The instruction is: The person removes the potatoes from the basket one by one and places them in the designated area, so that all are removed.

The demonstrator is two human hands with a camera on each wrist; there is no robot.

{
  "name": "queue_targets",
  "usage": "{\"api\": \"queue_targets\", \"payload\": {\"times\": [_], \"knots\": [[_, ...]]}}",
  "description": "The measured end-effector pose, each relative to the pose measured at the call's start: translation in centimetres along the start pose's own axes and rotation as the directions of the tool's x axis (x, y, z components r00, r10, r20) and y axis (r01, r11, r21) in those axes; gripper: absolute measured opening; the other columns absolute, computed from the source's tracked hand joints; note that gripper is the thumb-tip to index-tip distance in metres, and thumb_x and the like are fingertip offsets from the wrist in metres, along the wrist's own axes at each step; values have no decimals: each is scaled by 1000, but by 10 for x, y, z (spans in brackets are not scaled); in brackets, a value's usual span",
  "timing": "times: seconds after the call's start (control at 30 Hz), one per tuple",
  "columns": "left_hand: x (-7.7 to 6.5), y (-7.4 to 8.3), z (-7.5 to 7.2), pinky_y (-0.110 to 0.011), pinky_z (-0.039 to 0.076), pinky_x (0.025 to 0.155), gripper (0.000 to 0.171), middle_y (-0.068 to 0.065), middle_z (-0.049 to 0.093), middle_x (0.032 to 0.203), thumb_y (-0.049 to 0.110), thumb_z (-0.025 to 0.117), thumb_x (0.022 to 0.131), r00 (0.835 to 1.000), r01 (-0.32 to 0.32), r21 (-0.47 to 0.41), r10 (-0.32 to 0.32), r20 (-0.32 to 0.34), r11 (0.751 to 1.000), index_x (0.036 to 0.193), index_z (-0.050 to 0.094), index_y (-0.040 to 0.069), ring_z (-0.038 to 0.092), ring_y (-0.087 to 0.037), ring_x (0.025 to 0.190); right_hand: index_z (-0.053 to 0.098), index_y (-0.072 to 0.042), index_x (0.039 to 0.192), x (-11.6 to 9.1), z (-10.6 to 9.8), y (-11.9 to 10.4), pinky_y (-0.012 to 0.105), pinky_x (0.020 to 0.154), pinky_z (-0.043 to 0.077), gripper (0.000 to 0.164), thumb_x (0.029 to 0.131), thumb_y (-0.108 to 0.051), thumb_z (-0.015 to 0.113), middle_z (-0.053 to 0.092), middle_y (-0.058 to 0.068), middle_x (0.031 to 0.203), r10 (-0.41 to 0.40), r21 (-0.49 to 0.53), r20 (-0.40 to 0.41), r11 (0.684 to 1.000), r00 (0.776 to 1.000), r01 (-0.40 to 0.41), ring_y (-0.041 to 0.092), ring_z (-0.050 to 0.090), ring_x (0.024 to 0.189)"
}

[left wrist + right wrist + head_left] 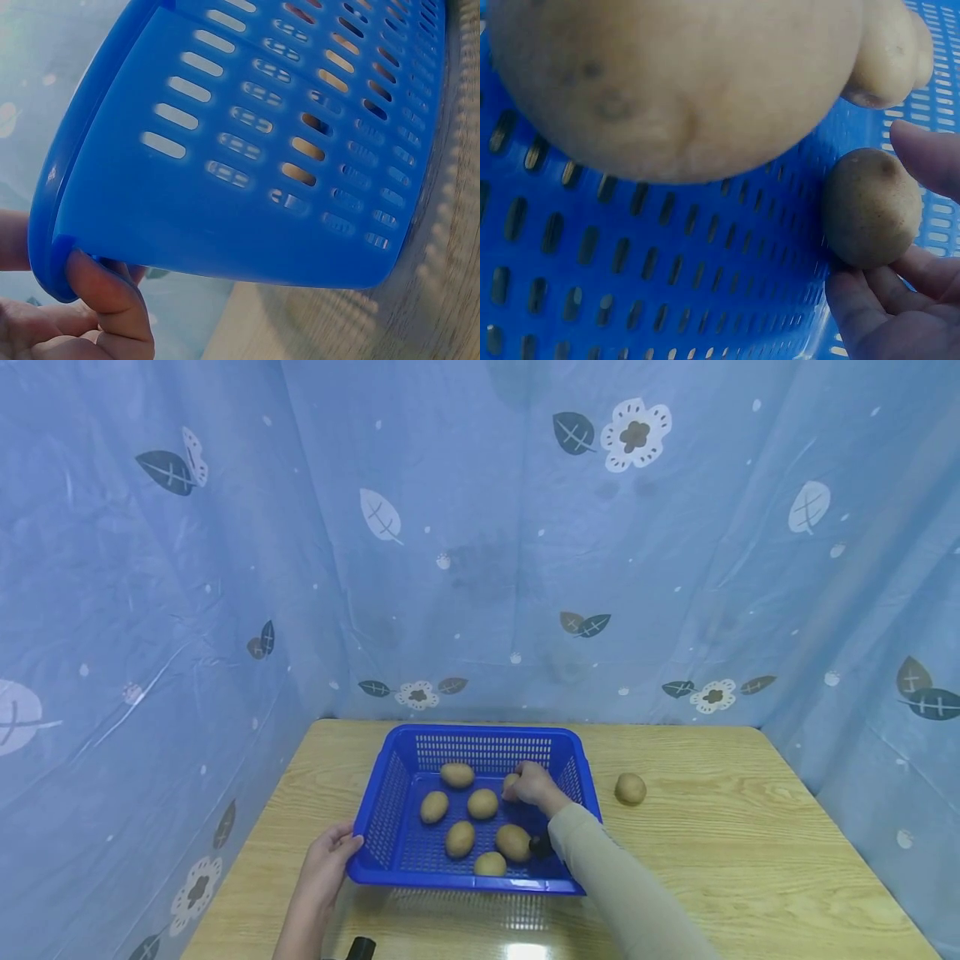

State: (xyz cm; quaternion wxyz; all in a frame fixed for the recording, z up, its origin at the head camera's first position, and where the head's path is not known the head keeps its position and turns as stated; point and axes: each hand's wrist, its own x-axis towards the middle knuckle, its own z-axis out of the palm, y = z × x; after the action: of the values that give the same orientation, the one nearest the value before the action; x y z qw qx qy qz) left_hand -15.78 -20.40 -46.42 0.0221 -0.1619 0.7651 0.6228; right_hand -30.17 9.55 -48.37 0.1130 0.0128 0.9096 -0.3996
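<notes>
A blue plastic basket (480,883) with slotted walls stands on the table, several potatoes (482,804) spread over its floor. At its near left corner my left hand (327,857) grips the rim; in the left wrist view the thumb (112,296) presses up under the lip. My right hand (534,783) reaches into the back right of the basket and holds a potato (871,208) between thumb and fingers, low by the slotted wall. A larger potato (675,82) fills the top of the right wrist view, close to the camera.
One more potato (630,788) lies on the wooden table (720,827), outside the basket to its right. A blue patterned curtain (480,543) hangs behind the table and along both sides. Part of a black object (362,948) shows at the bottom edge, by the left wrist.
</notes>
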Motion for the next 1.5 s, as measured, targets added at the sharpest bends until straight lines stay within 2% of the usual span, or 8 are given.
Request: {"api": "queue_targets", "payload": {"times": [0.23, 0.47, 0.57, 0.6, 0.87, 1.03, 1.17, 1.5], "knots": [[0, -1, -2, -34, 52, 92, 43, -25, 55, 124, 16, 45, 99, 1000, -3, -8, 3, 2, 1000, 133, 40, -9, 61, -20, 105, 55, 7, 119, 2, 1, -2, 47, 91, 50, 58, 70, -11, 80, 62, 21, 108, 17, -9, -5, 1000, 1000, -17, 34, 60, 100], [1, -1, -1, -32, 53, 89, 41, -23, 57, 121, 16, 45, 99, 1000, -4, -8, 4, 0, 1000, 132, 42, -9, 62, -18, 101, 59, 5, 110, 4, 3, 0, 42, 80, 52, 49, 68, -9, 80, 63, 17, 98, 6, -42, -16, 999, 1000, -7, 29, 61, 89], [1, 0, -1, -30, 54, 87, 40, -22, 58, 120, 15, 44, 99, 1000, 2, -1, -2, -3, 1000, 131, 43, -8, 62, -17, 100, 58, 4, 113, 5, 3, 1, 44, 83, 52, 51, 68, -9, 79, 63, 17, 101, 13, -32, -15, 999, 1000, -14, 30, 61, 92], [1, 1, -1, -29, 54, 87, 39, -21, 58, 120, 15, 44, 99, 1000, 0, 1, 0, -2, 1000, 131, 43, -8, 62, -17, 100, 58, 4, 115, 5, 4, 1, 46, 88, 51, 52, 69, -8, 79, 63, 18, 104, 26, -20, -12, 999, 1000, -27, 32, 60, 96], [1, 1, -1, -30, 54, 87, 39, -22, 58, 119, 14, 45, 99, 1000, -16, 4, 16, 1, 1000, 130, 43, -9, 62, -18, 100, 55, 4, 122, 2, 3, 0, 49, 96, 47, 60, 68, -8, 80, 61, 22, 115, -7, -81, -9, 997, 1000, 6, 37, 57, 108], [1, 0, -1, -22, 54, 80, 39, -21, 60, 117, 13, 46, 98, 1000, -19, -12, 19, 1, 1000, 130, 43, -10, 63, -16, 96, 54, 4, 124, 1, 3, -1, 52, 100, 43, 64, 67, -6, 80, 59, 24, 119, -11, -96, -2, 995, 1000, 11, 41, 54, 114], [1, 0, -1, -20, 54, 77, 39, -20, 60, 115, 13, 46, 98, 1000, -20, -25, 20, 4, 999, 129, 43, -10, 63, -14, 94, 54, 4, 125, 2, 2, -1, 51, 101, 42, 64, 66, -5, 80, 59, 23, 121, -18, -116, 6, 993, 1000, 19, 41, 53, 115], [1, 1, -1, -21, 55, 78, 39, -22, 59, 118, 13, 46, 98, 1000, -19, -27, 19, 6, 999, 129, 43, -10, 63, -16, 96, 54, 5, 126, 4, 3, -1, 51, 102, 42, 65, 67, -6, 80, 59, 23, 122, -38, -142, 24, 989, 999, 41, 41, 54, 115]]}}
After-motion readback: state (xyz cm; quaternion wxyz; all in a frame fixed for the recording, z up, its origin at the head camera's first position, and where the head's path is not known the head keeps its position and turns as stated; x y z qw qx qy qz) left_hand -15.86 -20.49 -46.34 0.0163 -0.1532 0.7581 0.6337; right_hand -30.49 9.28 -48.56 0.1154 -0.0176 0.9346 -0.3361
